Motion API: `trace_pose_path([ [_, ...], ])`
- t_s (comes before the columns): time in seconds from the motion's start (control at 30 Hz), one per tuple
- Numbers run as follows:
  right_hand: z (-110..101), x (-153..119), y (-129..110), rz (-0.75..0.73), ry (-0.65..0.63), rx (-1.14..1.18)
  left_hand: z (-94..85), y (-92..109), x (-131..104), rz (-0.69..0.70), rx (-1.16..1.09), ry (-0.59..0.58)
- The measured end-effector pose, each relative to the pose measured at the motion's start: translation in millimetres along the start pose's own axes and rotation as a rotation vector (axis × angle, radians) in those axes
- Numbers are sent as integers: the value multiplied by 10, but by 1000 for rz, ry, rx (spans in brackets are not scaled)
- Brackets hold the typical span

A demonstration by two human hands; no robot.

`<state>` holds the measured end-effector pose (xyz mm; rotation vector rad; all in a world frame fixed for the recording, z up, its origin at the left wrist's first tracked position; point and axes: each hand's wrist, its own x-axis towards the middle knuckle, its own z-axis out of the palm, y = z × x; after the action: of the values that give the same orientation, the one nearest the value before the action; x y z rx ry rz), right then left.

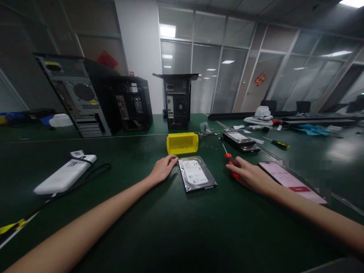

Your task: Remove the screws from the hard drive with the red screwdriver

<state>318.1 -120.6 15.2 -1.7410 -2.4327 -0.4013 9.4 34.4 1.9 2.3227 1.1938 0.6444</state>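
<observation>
A hard drive (195,173) with a white label lies flat on the green tabletop in front of me. At its far left corner rests my left hand (164,167), open, fingers lying loosely on the table and fingertips at the drive's edge; whether they touch it I cannot tell. To the right of the drive, my right hand (245,172) is closed around the red handle of a screwdriver (228,156), whose thin shaft points away from me. Just behind the drive stands a yellow plastic bin (182,144), its hollow side facing me.
A phone (290,181) lies by my right forearm. Farther back are stacked hard drives (241,139), scattered small screws (213,147) and a yellow-black screwdriver (280,144). A white power bank (66,175) with a cable lies left. Computer cases (178,100) stand at the back.
</observation>
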Motion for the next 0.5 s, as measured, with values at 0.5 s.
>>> trace_pose_path([
  [0.5, -159, -135, 132, 75, -111, -80, 74, 154, -598, 116, 213, -330],
])
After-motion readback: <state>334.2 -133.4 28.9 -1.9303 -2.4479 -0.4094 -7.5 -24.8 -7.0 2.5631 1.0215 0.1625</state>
